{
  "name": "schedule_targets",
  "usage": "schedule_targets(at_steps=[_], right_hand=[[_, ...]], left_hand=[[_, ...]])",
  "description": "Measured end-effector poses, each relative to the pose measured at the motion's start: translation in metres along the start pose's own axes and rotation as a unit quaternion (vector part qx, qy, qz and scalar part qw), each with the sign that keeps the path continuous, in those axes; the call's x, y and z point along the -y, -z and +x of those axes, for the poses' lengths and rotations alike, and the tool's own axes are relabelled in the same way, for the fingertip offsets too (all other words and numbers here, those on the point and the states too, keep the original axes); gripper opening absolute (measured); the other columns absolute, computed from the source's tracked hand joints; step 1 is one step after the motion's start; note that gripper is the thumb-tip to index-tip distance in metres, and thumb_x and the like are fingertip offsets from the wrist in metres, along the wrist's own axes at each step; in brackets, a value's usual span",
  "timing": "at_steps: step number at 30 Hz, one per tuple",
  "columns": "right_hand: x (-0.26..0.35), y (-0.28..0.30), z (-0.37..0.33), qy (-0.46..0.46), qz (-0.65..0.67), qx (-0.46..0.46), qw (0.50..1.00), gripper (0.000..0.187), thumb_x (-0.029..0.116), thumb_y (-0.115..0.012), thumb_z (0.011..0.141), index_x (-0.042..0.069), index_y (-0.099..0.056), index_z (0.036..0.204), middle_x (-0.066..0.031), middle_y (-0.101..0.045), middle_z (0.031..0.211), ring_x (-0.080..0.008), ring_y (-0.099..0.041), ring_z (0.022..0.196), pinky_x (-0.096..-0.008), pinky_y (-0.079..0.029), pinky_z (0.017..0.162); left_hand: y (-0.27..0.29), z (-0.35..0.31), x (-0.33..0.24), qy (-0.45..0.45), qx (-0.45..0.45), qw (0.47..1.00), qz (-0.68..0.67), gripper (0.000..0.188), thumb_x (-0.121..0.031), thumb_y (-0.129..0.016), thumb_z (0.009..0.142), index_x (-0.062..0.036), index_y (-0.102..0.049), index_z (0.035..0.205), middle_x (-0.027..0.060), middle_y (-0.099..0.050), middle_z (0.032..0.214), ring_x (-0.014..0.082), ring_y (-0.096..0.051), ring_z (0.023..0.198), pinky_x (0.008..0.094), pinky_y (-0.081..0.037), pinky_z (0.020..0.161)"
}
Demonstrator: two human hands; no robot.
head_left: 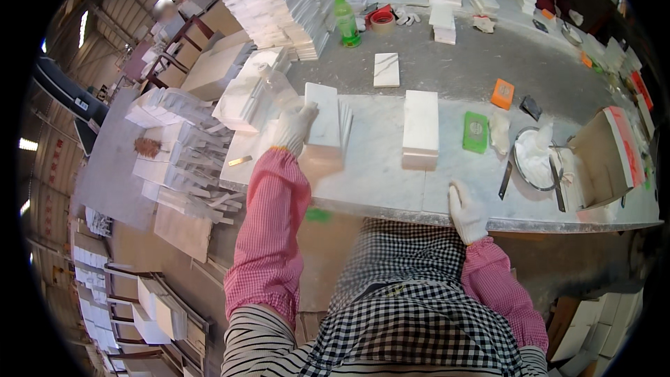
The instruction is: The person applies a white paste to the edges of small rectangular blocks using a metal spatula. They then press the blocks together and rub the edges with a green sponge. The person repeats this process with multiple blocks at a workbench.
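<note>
My left hand (294, 128), in a white glove, is at the left side of a stack of white marble tiles (322, 113). Its fingers look bent and their tips meet the tile edge. Just beyond them is a clear, bottle-like shape (280, 89); whether the hand holds it or a tile, I cannot tell. Thin tiles (345, 126) lean along the stack's right side. My right hand (467, 213), also gloved, rests at the table's front edge with no object visible in it. A second tile stack (420, 126) stands between my hands.
A green block (476, 132), an orange block (502, 93) and a metal bowl (536, 158) of white material lie right, beside a cardboard box (606, 157). Tall tile piles (276, 10) and a green bottle (346, 22) stand behind. A lone tile (386, 70) lies mid-table.
</note>
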State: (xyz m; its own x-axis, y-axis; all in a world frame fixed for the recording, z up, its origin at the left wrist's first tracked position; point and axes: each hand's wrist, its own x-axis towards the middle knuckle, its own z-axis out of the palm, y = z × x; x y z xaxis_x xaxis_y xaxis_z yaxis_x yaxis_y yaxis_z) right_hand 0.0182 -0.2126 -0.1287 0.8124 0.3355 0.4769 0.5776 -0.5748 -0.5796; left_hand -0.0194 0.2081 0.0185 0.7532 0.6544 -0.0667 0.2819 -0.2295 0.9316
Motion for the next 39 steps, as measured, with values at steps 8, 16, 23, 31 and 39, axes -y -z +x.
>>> schedule_targets(at_steps=[8, 16, 23, 31, 39], right_hand=[[0.001, 0.003, 0.0, -0.033, 0.011, 0.041, 0.999, 0.023, 0.02, -0.065, 0.103, 0.009, -0.072, 0.122, -0.0208, -0.075, 0.104, -0.0397, -0.073, 0.096, -0.0438, -0.057, 0.084], [0.001, -0.003, 0.003, 0.025, 0.007, 0.003, 1.0, 0.021, 0.016, -0.065, 0.1, 0.008, -0.073, 0.117, -0.0149, -0.073, 0.101, -0.0351, -0.07, 0.092, -0.0428, -0.056, 0.082], [-0.002, 0.002, 0.003, 0.014, -0.007, 0.004, 1.0, 0.02, 0.017, -0.065, 0.101, 0.009, -0.073, 0.118, -0.0154, -0.073, 0.101, -0.0356, -0.07, 0.091, -0.0431, -0.056, 0.08], [-0.02, -0.011, -0.005, 0.003, -0.007, 0.027, 1.0, 0.023, 0.02, -0.064, 0.102, 0.009, -0.074, 0.12, -0.0152, -0.074, 0.104, -0.0351, -0.071, 0.1, -0.0419, -0.057, 0.087], [-0.007, -0.016, -0.007, 0.039, 0.034, 0.022, 0.998, 0.025, 0.022, -0.063, 0.102, 0.009, -0.074, 0.121, -0.0152, -0.075, 0.106, -0.0358, -0.071, 0.101, -0.0434, -0.057, 0.089]], left_hand=[[0.005, 0.018, 0.026, 0.079, -0.021, 0.996, 0.038, 0.037, -0.035, -0.072, 0.098, 0.0006, -0.077, 0.093, 0.0045, -0.069, 0.075, 0.0147, -0.057, 0.058, 0.0329, -0.043, 0.053], [0.038, 0.03, 0.059, -0.079, -0.107, 0.952, 0.277, 0.038, -0.044, -0.071, 0.091, -0.0072, -0.081, 0.091, 0.0128, -0.073, 0.074, 0.0236, -0.071, 0.067, 0.0426, -0.054, 0.071], [-0.044, -0.072, 0.004, -0.096, -0.152, 0.976, 0.12, 0.031, -0.028, -0.067, 0.098, -0.0013, -0.074, 0.113, 0.0194, -0.075, 0.083, 0.0351, -0.074, 0.08, 0.0427, -0.056, 0.075], [-0.195, -0.17, 0.035, -0.315, 0.086, 0.936, 0.129, 0.023, -0.029, -0.07, 0.092, -0.0087, -0.075, 0.103, 0.0174, -0.073, 0.087, 0.0392, -0.071, 0.078, 0.0506, -0.056, 0.071], [-0.311, -0.285, -0.113, -0.692, 0.206, 0.677, 0.139, 0.017, -0.022, -0.067, 0.08, -0.0177, -0.079, 0.069, 0.0096, -0.066, 0.061, 0.0282, -0.061, 0.051, 0.0491, -0.049, 0.052]])
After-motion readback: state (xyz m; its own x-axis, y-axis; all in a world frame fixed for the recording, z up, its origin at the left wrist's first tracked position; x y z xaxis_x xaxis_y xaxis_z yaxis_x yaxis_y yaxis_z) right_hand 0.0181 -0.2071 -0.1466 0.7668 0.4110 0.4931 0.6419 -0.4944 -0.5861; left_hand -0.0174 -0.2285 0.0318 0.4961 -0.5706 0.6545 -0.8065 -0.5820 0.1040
